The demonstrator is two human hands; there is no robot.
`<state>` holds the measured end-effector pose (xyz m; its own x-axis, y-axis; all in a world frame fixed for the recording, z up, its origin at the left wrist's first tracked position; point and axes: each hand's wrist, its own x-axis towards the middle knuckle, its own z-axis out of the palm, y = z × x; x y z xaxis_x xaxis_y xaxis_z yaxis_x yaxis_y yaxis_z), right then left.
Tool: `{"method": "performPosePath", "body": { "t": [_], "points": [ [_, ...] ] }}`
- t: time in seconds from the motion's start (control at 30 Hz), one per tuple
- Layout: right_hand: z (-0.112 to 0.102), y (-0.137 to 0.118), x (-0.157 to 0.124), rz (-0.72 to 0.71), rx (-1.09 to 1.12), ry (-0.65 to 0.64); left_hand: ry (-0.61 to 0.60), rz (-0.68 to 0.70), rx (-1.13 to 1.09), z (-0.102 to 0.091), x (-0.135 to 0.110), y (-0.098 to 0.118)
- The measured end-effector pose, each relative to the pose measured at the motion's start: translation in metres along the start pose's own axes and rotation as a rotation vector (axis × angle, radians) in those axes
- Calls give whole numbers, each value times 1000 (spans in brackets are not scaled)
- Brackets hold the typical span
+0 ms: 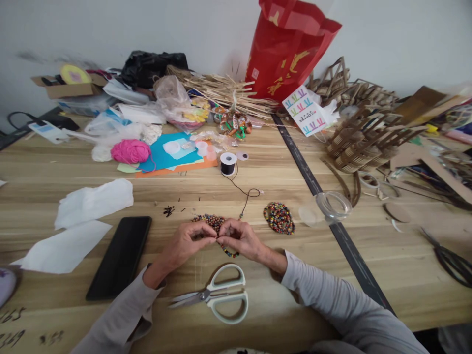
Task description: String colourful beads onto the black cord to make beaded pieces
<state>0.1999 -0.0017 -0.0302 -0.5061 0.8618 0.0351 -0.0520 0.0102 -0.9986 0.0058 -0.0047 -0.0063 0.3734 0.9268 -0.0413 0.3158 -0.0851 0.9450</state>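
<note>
White paper sheets (94,201) and a black phone (120,255) are seen lying at the left of the wooden table (387,265). Near the middle, the left hand (188,241) is curled with its fingertips pinched on one end of a beaded strand (230,253), which hangs in a short loop just below the knuckles. White-handled scissors (221,295) lie on the table just in front of the wrists. A spool of black cord (228,163) stands farther back, and its loose end is trailed toward the hands. The right hand (239,238) is pinched on the strand as well, meeting the left fingertip to fingertip. A pile of coloured beads (279,218) lies just to its right, then a clear plastic lid (334,204), with black scissors (452,260) well apart at the far edge. The work is judged to be at the stringing or knotting stage. A fine, steady pinch is called for, so that no bead is let slip from the cord.
</note>
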Motion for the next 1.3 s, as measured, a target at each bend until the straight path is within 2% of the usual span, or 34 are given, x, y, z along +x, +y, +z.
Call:
{"method": "performPosePath", "body": {
  "t": [0.33,0.5,0.67,0.83,1.03,1.3],
  "points": [
    [0,-1,1,-9,13,-27,4,-28,-81,1,2,0],
    [-3,-3,1,-5,17,-47,-17,-12,-1,-3,2,9],
    [-6,-6,1,-76,-25,-42,-18,-34,110,-5,3,23],
    [-4,-8,-1,-107,-38,-74,-38,8,201,-2,4,33],
    [-7,-14,-1,-75,-120,-92,-25,45,253,-2,5,42],
    [-14,-24,-1,-172,-202,-122,-8,71,261,-3,3,47]
  ]
}}
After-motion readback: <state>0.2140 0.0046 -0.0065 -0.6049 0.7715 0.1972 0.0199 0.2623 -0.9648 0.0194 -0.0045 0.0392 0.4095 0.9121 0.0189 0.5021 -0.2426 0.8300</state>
